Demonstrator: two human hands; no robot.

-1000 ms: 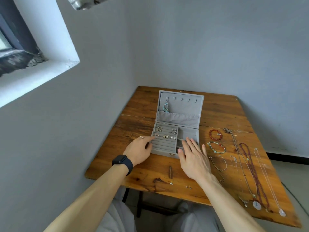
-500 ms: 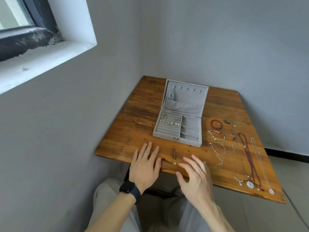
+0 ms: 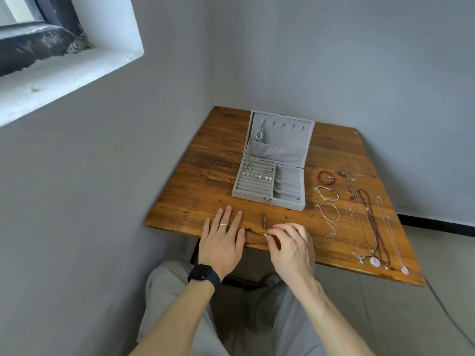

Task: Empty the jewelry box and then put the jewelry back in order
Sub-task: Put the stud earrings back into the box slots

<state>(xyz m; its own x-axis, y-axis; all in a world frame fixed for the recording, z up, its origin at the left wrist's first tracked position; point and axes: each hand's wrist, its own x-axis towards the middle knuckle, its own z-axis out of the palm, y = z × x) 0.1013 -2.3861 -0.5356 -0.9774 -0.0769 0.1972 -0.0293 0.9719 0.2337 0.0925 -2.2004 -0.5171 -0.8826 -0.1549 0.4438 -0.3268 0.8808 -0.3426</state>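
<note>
The grey jewelry box [image 3: 289, 187] stands open on the wooden table [image 3: 195, 191], lid upright. Several earrings [image 3: 257, 173] sit in its left ring rolls, and a teal pendant [image 3: 259, 134] hangs on a lid hook. Its right compartments look bare. My left hand [image 3: 222, 238] lies flat and open on the table's front edge, wearing a ring. My right hand [image 3: 290, 244] has curled fingers, and its thumb and forefinger pinch a small earring [image 3: 266, 234] at the front edge.
Right of the box lie a red bead bracelet [image 3: 325, 177], a green-white bracelet [image 3: 327, 194], a thin silver chain [image 3: 330, 219] and several long necklaces [image 3: 370, 222]. A short brown mark [image 3: 264, 219] sits in front of the box. Grey walls close the left and back sides.
Both hands drew back from the box to the table's front edge. The left one flattened there, and the right one curled its fingers onto the small earring. The view tilted down.
</note>
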